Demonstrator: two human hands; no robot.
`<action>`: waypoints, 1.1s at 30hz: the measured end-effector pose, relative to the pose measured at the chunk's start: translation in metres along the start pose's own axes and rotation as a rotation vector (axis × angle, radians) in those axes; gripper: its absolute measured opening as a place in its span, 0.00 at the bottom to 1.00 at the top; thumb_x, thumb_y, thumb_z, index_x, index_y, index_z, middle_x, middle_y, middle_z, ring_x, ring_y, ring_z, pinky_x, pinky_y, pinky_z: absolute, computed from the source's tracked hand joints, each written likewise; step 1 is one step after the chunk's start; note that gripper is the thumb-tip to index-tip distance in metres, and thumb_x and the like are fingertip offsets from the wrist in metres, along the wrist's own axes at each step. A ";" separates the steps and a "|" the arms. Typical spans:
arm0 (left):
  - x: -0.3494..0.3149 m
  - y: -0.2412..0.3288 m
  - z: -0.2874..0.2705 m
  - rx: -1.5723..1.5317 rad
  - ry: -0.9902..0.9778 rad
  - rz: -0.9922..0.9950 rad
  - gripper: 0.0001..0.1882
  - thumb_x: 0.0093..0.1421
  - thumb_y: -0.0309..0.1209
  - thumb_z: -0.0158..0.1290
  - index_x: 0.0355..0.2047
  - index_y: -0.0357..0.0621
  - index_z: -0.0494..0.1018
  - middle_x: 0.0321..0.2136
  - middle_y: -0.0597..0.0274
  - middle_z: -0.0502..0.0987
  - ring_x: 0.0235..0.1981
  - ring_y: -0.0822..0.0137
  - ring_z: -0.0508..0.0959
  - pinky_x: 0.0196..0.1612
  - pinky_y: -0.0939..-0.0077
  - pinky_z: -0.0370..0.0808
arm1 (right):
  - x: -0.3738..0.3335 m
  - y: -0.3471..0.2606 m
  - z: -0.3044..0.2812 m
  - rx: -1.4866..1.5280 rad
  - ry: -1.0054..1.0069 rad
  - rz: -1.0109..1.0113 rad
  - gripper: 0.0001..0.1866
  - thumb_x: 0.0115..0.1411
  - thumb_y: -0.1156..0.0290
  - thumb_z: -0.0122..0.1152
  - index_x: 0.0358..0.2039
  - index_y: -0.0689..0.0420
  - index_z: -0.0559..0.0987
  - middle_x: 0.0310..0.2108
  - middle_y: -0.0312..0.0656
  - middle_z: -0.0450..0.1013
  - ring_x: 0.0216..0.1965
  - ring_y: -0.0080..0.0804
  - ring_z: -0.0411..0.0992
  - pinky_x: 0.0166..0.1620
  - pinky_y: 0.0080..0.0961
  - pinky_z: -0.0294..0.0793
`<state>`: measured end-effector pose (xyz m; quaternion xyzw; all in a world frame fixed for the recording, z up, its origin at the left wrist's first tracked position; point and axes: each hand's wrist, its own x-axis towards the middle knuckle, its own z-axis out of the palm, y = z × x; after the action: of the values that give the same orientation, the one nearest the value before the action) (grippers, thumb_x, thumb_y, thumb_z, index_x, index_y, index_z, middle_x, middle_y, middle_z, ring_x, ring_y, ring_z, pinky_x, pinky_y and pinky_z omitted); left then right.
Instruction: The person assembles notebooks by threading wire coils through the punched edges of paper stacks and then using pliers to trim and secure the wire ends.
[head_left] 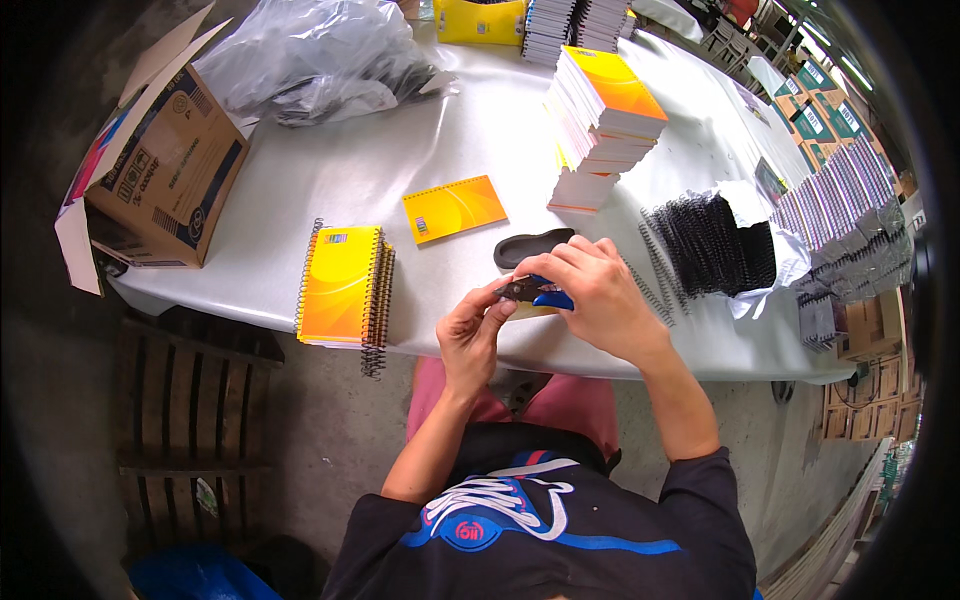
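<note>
Near the table's front edge my right hand (605, 305) is closed round a pair of blue-handled pliers (553, 298). The dark jaws meet the fingertips of my left hand (472, 335), which pinches something small there that I cannot make out. Under the hands shows a sliver of something yellow, mostly hidden. Just beyond them lies a dark, shallow oval tray (535, 248). One orange-yellow notebook cover (455, 210) rests flat further back. To the left of my hands is a stack of spiral-bound yellow notebooks (342, 285), with coils along its sides.
Black binding coils (710, 245) lie heaped on white wrapping at the right. Tall piles of orange-covered pads (605, 120) and bound notebooks (840, 215) stand behind. An open cardboard box (170, 170) and clear plastic bags (315, 60) occupy the far left. A wooden pallet (195, 420) is on the floor.
</note>
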<state>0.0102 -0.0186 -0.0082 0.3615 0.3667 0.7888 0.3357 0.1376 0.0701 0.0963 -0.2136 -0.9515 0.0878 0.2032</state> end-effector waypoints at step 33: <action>0.000 0.001 0.015 0.291 0.141 0.178 0.11 0.46 0.17 0.63 0.31 0.36 0.77 0.32 0.56 0.81 0.33 0.69 0.79 0.42 0.76 0.74 | -0.065 -0.046 -0.009 0.006 0.175 0.309 0.27 0.47 0.63 0.68 0.51 0.39 0.76 0.42 0.38 0.68 0.43 0.36 0.66 0.49 0.36 0.59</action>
<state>0.0219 -0.0139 -0.0002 0.3810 0.4660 0.7775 0.1822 0.1780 0.0013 0.0937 -0.3635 -0.8859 0.1017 0.2698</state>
